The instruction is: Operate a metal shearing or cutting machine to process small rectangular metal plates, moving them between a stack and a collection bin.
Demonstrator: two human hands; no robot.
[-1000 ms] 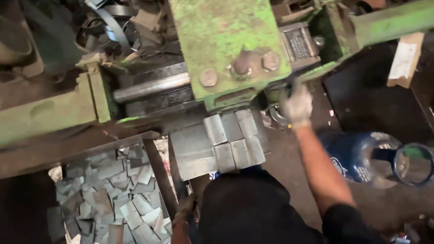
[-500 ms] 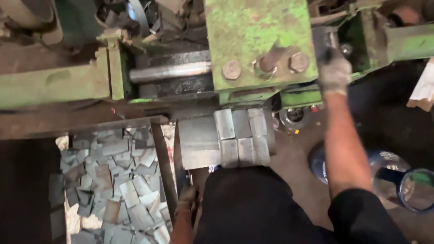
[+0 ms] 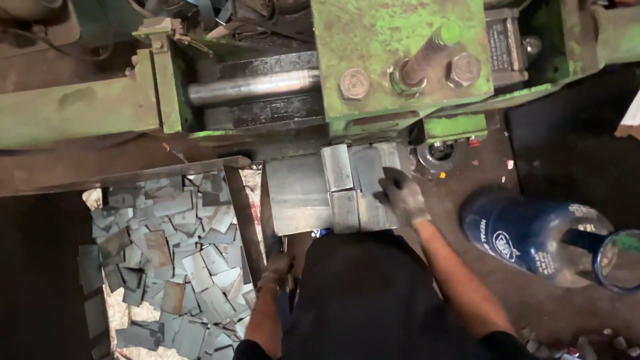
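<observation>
The right hand [image 3: 401, 195], in a grey glove, now lies on the stack of flat metal plates [image 3: 350, 190] that sits on the machine's table, just below the green press head [image 3: 400, 60]. Half a second ago this hand was up at the right side of the green head, near the bolts; a second ago it was lower again, by the right edge of the plates. Now it has come down onto the right-hand plates, fingers spread and pressed flat on the top sheet. It touches the metal, but whether it grips an edge cannot be told.

The left hand [image 3: 275, 270], also gloved, stays low beside the dark lap, at the inner edge of the bin [image 3: 243, 213], much as in both earlier pictures. Its fingers are curled, but the view does not show whether they hold anything.

The bin to the left is heaped with cut metal pieces [image 3: 173, 260], lying as before. A blue gas cylinder [image 3: 533, 233] lies on the dark floor to the right, near the right forearm. The camera has shifted a little, so the green head sits more to the right than before.
</observation>
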